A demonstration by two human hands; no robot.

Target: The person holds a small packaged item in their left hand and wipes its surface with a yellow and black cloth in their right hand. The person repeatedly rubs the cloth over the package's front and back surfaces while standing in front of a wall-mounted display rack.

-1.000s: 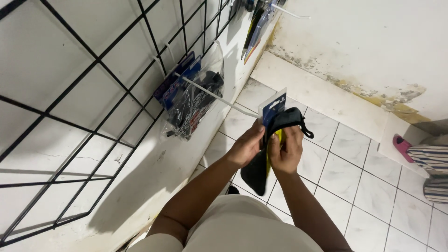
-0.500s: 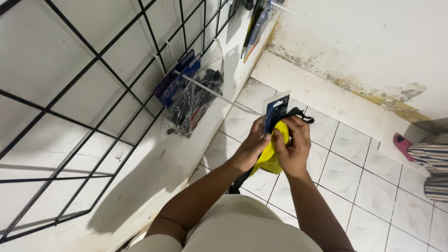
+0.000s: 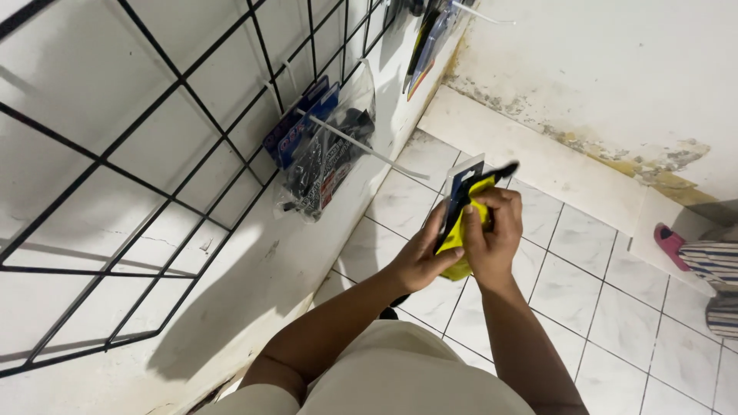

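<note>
Both my hands hold one small packaged item [image 3: 463, 207] at chest height: a yellow and black piece on a blue and white card. My left hand [image 3: 419, 257] grips it from the left side and below. My right hand [image 3: 492, 238] wraps its right side, fingers curled over the yellow part. To the left, a white peg [image 3: 361, 146] sticks out of a black wire grid panel [image 3: 115, 177] and carries a bunch of bagged items with blue cards [image 3: 319, 157].
More packaged goods [image 3: 427, 38] hang higher on the grid. White floor tiles [image 3: 615, 307] lie below, with a stained white wall [image 3: 615, 92] behind. A pink sandal and a striped trouser leg [image 3: 711, 261] of another person are at the right edge.
The black part that hung below my hands is now folded up, so the yellow side shows. My hands have shifted slightly with the package, and the view has moved closer to the grid.
</note>
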